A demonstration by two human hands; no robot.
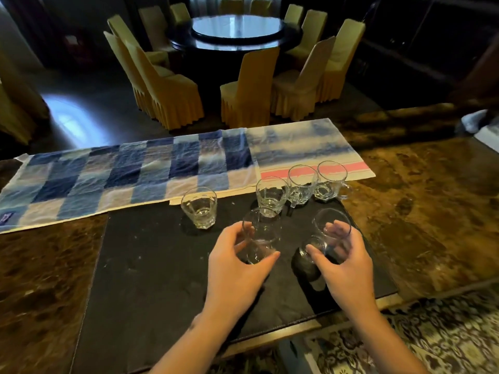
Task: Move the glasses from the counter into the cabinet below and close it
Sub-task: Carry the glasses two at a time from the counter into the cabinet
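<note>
A person's left hand (237,263) curls thumb and fingers around a clear glass (259,236) above a dark mat (151,279) on a marbled counter (432,201); the right hand (343,263) grips a second glass (328,233) the same way, just beside the first. Both held glasses tilt, mouths pointing up and away from the person. Beyond the fingertips, four more glasses stand upright: a tumbler (199,207) ahead of the left hand, then three in a row (299,184), apart from both hands. Behind them lies a blue checked towel (129,176).
</note>
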